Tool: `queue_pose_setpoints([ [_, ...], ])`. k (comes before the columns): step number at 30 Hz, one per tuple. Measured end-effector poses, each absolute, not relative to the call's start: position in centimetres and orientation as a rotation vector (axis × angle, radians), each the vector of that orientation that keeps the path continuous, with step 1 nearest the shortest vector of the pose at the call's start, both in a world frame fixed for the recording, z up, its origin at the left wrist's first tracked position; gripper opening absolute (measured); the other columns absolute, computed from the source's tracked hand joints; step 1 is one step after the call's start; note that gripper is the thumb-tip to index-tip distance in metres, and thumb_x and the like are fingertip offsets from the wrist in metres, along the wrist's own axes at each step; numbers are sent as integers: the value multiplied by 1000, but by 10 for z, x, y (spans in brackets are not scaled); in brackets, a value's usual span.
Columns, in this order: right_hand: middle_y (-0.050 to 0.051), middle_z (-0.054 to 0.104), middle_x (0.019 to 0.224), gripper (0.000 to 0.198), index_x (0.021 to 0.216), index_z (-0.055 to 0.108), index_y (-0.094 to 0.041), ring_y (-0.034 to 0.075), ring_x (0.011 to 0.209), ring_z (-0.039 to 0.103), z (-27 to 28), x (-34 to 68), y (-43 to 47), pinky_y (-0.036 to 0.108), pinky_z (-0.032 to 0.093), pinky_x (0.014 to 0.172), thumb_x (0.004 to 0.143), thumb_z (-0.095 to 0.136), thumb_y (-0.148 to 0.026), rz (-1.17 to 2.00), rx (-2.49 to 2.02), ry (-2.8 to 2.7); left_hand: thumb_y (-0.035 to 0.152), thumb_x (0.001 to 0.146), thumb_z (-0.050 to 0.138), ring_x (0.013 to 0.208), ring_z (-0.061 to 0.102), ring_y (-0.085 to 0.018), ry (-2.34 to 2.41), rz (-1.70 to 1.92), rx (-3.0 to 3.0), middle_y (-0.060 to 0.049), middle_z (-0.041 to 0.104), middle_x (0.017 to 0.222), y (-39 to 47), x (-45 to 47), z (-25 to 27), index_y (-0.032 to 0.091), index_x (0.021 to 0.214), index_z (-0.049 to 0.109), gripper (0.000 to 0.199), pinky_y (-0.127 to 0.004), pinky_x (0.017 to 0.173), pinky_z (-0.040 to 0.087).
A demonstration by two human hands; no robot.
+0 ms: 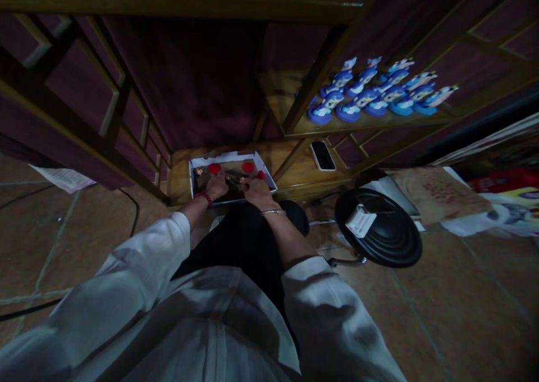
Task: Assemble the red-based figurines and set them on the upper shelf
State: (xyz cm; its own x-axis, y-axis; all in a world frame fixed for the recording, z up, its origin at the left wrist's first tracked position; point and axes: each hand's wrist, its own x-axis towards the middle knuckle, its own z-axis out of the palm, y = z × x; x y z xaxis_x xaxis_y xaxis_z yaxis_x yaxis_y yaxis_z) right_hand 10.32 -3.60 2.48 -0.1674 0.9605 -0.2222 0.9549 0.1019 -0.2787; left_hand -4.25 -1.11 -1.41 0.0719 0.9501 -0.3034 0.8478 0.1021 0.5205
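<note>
A shallow white box (269,175) with a brown inside sits on the low wooden shelf in front of me. Both hands work over it. My left hand (216,186), with a red bead bracelet, reaches into its middle with fingers curled down; whatever they hold is too small to name. Beside it my right hand (257,192), wearing a thin bangle, has its fingers drawn together near a tiny figure (241,180). Red round pieces (248,167) lie along the box's back side. Another small figure (200,171) is in the back left corner.
Several blue figurines (353,104) stand on a raised shelf to the right. A phone-like dark object with a white edge (323,155) lies on the low shelf (295,174). A black round stool (391,230) carries a small white object (361,221). Wooden lattice frames rise left.
</note>
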Motion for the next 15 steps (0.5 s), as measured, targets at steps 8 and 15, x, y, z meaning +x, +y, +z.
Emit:
queue_pose_setpoints([
  [8,14,68,105,31,109,64,-15,26,102,62,15,98,-21,34,48,85,83,48,-20,721,-2022,-2322,9,78,44,109,54,-25,1810,258,1758,-16,59,113,-4,-33,-16,15,117,52,41,-37,93,39],
  [15,14,66,108,31,110,61,-17,27,102,61,14,95,-20,37,47,87,81,51,-22,770,-2034,-2276,14,73,54,106,55,-21,1703,408,1686,-9,64,108,-2,-34,-23,17,101,60,29,-31,94,40],
])
